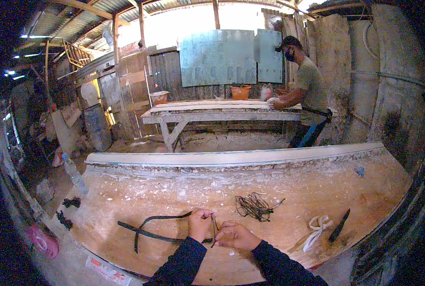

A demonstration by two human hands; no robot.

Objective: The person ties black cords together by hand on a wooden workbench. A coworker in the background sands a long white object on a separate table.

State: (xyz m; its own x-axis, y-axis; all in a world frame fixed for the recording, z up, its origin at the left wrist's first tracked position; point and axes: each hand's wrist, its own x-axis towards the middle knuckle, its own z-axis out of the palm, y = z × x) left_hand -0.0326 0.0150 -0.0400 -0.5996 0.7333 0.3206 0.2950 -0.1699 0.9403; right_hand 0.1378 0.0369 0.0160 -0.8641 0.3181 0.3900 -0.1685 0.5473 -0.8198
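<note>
Close together above the wooden table (193, 183), my left hand (201, 224) and my right hand (235, 236) both pinch a thin dark strip (214, 225). It runs upright between my closed fingertips. Long flat black bands (150, 233) lie on the board by my left hand, one curving up toward it and another passing below it. Beyond my right hand sits a loose tangle of thin black strips (256, 207). Farther right are a knotted white strip (318, 229) and a dark, pointed, knife-like tool (339, 225).
A long white molding (236, 156) lies along the table's far edge. Left are a plastic bottle (74, 174) and small black bundles (71, 202). A pink container (43, 240) stands beyond the left edge. Behind, a person (310, 86) works at another bench (222, 116) with orange buckets (240, 92).
</note>
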